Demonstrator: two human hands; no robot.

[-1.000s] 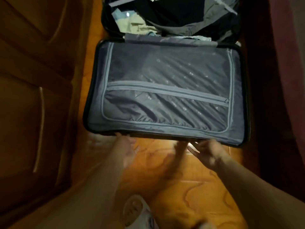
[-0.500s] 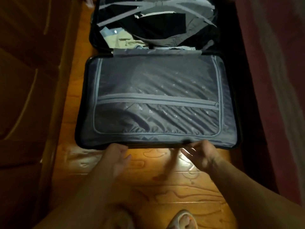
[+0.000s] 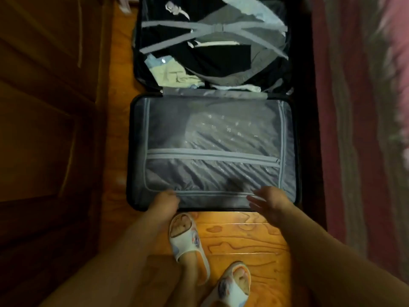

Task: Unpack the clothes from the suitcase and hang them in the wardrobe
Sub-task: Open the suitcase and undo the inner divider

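Note:
An open black suitcase [image 3: 132, 151] lies flat on the wooden floor. Its near half is covered by a zipped grey divider panel [image 3: 212, 138]. The far half holds dark, grey and pale clothes [image 3: 212, 54] under crossed grey straps [image 3: 218, 27]. My left hand [image 3: 163, 203] rests on the near edge of the divider, fingers curled at the zipper seam. My right hand [image 3: 271, 201] hovers over the same edge, fingers spread, holding nothing.
A brown wooden wardrobe door [image 3: 48, 129] stands close on the left. A bed with a red-pink cover [image 3: 363, 129] runs along the right. My feet in white slippers [image 3: 188, 238] stand on the floor just before the suitcase.
Both hands have moved forward from the floor onto the near edge of the divider panel. The view has tilted down, bringing my slippers and more of the far half into sight.

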